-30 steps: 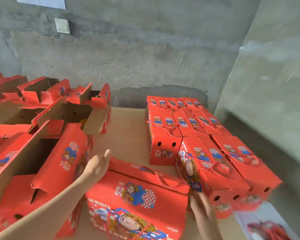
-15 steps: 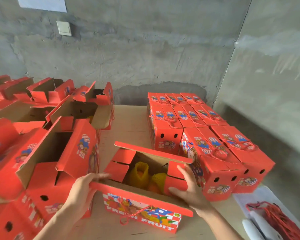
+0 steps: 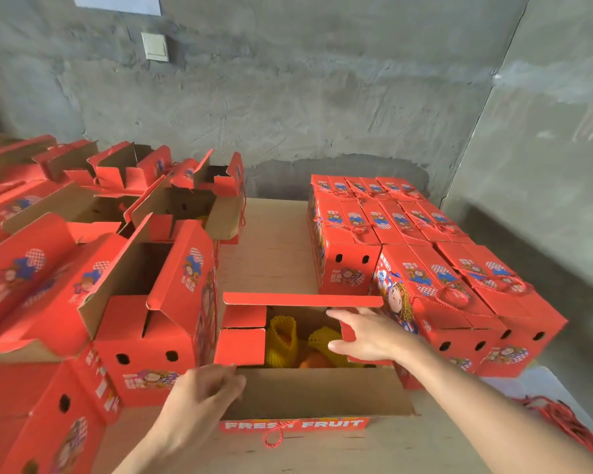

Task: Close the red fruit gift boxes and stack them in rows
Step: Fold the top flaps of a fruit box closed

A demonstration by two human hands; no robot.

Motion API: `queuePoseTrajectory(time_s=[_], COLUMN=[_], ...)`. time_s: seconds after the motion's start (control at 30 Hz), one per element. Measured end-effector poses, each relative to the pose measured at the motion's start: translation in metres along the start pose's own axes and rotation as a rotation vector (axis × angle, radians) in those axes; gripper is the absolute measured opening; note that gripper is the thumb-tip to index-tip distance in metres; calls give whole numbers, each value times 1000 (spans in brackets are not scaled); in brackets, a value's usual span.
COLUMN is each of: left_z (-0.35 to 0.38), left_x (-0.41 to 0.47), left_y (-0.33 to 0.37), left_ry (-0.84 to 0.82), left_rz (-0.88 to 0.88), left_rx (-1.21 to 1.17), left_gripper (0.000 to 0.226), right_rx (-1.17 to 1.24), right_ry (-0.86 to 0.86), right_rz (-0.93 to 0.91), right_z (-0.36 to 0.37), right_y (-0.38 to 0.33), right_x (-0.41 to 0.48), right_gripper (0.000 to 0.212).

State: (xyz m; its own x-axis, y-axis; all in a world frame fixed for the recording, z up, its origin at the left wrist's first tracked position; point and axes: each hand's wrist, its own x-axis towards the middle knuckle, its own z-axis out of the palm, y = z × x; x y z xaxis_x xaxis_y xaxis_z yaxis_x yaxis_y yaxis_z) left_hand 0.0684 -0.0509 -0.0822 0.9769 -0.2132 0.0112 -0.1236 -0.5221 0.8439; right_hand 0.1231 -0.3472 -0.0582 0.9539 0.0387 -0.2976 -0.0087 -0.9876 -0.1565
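An open red gift box (image 3: 308, 395) stands in front of me on the table, with fruit in yellow foam nets (image 3: 283, 338) inside. Its near long flap lies folded outward, showing brown cardboard and the words FRESH FRUIT. My left hand (image 3: 202, 395) grips the left corner of that near flap. My right hand (image 3: 367, 333) reaches over the box with fingers spread, touching the right end flap. The far long flap (image 3: 302, 299) stands up. Closed red boxes (image 3: 408, 254) sit in rows at the right.
Several open red boxes (image 3: 124, 268) crowd the left side of the table. A strip of bare cardboard table top (image 3: 271, 241) runs between the two groups. Red cord handles (image 3: 569, 425) lie at the right edge. Grey concrete walls stand behind and to the right.
The box was set upright and its flaps opened out. The near flap has folded down toward me. My right hand moved from the near right corner to the right end flap.
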Motion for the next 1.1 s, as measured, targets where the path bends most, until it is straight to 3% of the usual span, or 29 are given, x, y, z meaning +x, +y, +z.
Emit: queuePoseTrajectory(time_s=[0.1,0.17,0.27,0.33,0.47,0.57,0.7,0.8,0.93,1.03,1.1], left_z=[-15,-17,-8,3,22,21,13,-8,-34,-37,-37], left_x=[26,46,75,88,106,110,118,128,138,140,141], left_y=[21,32,38,43,52,56,66,61,40,31,30], left_ry=[-91,-197,-528,-638,-660,-511,-223,-168,-317,-361,-365], left_rz=[64,134,256,286,213,314,351,273,161,97,104], left_rx=[316,402,663,831,1180,1454,1405,1269,1057,896,840], left_gripper=[22,5,59,72,68,61,59,77,99,106,107], right_rx=[-173,-257,-355,-354,-422,-419,-240,-152,23,484,844], right_ry=[-127,-159,-116,-83,18,23,-29,-56,-9,52,-7], right_rz=[-18,-25,-54,-56,25,129,157,143,101,-7,-66], right_z=[3,1,-13,-26,-55,-64,-55,-51,-65,-76,-75], right_y=[-16,-25,-28,-23,-4,16,44,51,54,55,53], right_x=[3,3,-2,-7,-10,-11,-8,-6,-2,2,3], right_gripper=[61,56,53,60,43,43,80,95,90,70,55])
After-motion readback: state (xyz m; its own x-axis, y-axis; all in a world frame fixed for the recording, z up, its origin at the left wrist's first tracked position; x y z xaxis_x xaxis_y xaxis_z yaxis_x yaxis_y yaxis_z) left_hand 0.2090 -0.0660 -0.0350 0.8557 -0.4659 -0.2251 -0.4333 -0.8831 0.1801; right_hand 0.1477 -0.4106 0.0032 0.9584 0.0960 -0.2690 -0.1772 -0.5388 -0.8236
